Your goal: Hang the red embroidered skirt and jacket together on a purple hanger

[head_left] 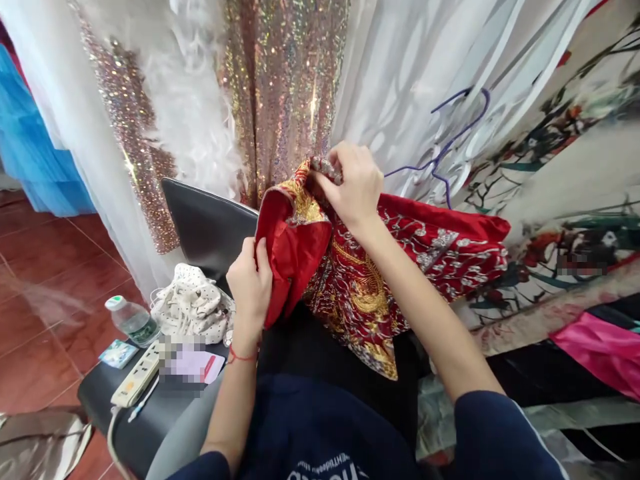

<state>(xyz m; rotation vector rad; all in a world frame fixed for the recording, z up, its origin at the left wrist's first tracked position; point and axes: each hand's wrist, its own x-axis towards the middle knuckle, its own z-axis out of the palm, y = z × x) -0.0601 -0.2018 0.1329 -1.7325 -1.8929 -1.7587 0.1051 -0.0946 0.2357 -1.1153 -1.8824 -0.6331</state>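
A red garment (367, 273) with gold and silver embroidery lies across my lap and stretches to the right. My left hand (250, 280) pinches the edge of its plain red lining, where the cloth is folded back. Higher up, my right hand (356, 183) is closed on a gathered, embroidered edge of the same garment. Between the two hands the red lining is turned outward. A purple hanger (440, 157) stands behind the right part of the garment; whether it is hooked into the cloth I cannot tell.
A dark laptop-like panel (210, 220) leans behind my left hand. Nearby on the black seat are a bunched white dotted cloth (187, 300), a plastic bottle (134, 321) and a power strip (137, 375). Sequined fabric (295, 80) hangs ahead, and pink fabric (603, 350) lies at right.
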